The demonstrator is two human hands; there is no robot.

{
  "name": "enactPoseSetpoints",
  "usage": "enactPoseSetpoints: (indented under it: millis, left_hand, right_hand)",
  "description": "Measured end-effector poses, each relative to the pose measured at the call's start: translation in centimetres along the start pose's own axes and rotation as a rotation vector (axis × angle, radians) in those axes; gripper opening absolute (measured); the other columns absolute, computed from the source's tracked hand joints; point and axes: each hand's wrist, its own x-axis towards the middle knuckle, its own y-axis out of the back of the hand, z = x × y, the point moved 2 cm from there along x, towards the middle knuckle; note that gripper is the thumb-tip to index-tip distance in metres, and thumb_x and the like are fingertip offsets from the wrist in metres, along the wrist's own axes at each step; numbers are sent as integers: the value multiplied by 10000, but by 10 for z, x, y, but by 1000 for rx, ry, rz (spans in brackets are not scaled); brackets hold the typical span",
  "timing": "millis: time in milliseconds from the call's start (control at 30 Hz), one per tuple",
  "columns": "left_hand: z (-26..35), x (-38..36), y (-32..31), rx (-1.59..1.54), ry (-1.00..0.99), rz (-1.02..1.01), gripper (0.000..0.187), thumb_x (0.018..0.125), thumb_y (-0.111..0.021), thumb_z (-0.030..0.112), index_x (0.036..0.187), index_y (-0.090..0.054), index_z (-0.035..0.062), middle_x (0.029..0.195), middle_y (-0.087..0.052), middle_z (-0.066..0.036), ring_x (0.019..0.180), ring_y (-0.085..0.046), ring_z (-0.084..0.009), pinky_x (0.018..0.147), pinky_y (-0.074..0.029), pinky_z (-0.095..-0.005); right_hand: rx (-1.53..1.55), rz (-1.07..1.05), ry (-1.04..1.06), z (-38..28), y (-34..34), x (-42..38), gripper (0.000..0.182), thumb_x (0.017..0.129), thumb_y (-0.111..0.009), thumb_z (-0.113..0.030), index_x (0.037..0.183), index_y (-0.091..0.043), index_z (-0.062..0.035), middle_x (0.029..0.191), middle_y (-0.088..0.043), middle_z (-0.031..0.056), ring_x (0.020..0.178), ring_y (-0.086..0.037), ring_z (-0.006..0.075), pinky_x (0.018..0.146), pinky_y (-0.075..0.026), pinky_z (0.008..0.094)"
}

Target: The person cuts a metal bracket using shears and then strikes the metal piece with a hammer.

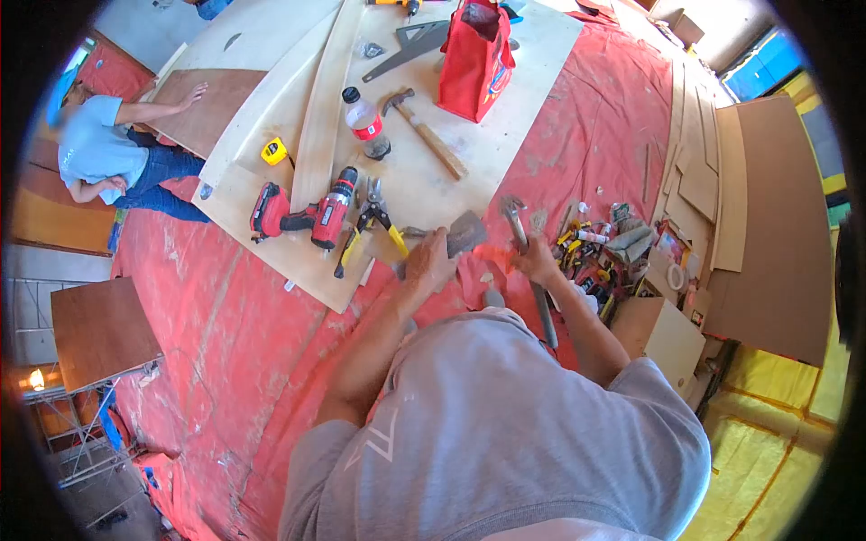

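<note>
My left hand (428,261) is closed around a flat, grey-brown rectangular piece (466,232), whose exact kind I cannot tell. It is held near the edge of the pale board (505,117). My right hand (539,261) grips a hammer (545,314) partway along its dark handle, with the metal head up beyond my fingers. Just left of my left hand lie yellow-and-black handled snips (372,216). Beside them is a red cordless drill (335,209). A wooden-handled claw hammer (428,138) rests farther up the board.
Also on the board are a yellow tape measure (273,151), a bottle (364,124), a red bag (476,68) and a saw (406,52). Piled tools (600,248) lie to the right on red sheeting (595,117). At upper left stands another person (113,149).
</note>
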Motion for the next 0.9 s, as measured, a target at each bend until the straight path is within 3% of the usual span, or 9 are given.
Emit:
enactPoseSetpoints:
  millis: [133,167,267,367,467,533,600,833,900]
  left_hand:
    - [-17,6,-39,-564,313,-72,349,829,-678,228,1003,-543,-43,777,-649,-182,783,-674,-333,700,-526,-419]
    - [-20,6,-47,-663,328,14,317,839,-677,237,951,-555,-33,691,-626,-136,723,-676,-272,660,-517,-387]
    - [-13,1,-48,-1010,402,184,301,829,-696,240,907,-562,-18,687,-613,-104,663,-640,-228,617,-494,-379]
    - [-11,3,-33,-685,165,193,267,824,-721,191,950,-567,13,734,-624,-44,624,-638,-142,544,-504,-300]
    - [26,-16,40,-674,91,-82,298,820,-731,196,982,-569,5,742,-595,-22,704,-633,-116,593,-511,-299]
    - [27,-29,81,-468,70,91,428,841,-693,329,1062,-579,-19,801,-654,-138,716,-637,-256,662,-500,-371]
    - [19,-35,121,-117,95,236,503,851,-679,330,1163,-523,-33,934,-665,-218,841,-661,-357,742,-506,-431]
    - [23,-31,197,190,142,95,644,806,-724,280,1299,-422,-3,1117,-609,-280,1042,-602,-420,871,-482,-479]
    - [23,-32,198,247,85,192,600,787,-738,216,1258,-442,-11,1096,-607,-265,1026,-606,-403,858,-487,-474]
  right_hand:
    - [323,-130,-73,51,-25,-9,321,735,-665,-104,1013,-644,56,737,-598,26,650,-579,138,591,-476,322]
    - [352,-148,-97,37,-19,-18,316,742,-658,-97,1017,-645,57,758,-606,28,664,-583,138,597,-476,318]
    - [460,-171,-161,26,-10,-33,303,763,-641,-81,1032,-647,57,825,-625,38,716,-591,139,623,-476,307]
    - [618,-156,-182,48,-21,-24,285,780,-630,-74,1042,-646,37,879,-630,46,763,-586,135,658,-472,301]
    - [714,-163,-140,25,-9,-20,209,779,-625,-90,969,-646,-4,822,-605,24,721,-565,126,628,-453,296]
    - [684,-120,-96,-10,4,-12,122,762,-622,-124,839,-650,-34,696,-574,2,620,-547,123,542,-433,299]
    - [721,-197,-84,-18,4,2,183,762,-604,-100,934,-620,-40,747,-564,1,647,-541,128,564,-433,298]
    - [802,-388,59,-76,-21,44,224,750,-600,-61,972,-568,-69,832,-548,1,704,-523,121,623,-424,267]
    - [821,-409,64,-75,-33,52,231,752,-606,-54,979,-564,-70,835,-556,6,693,-531,124,621,-435,269]
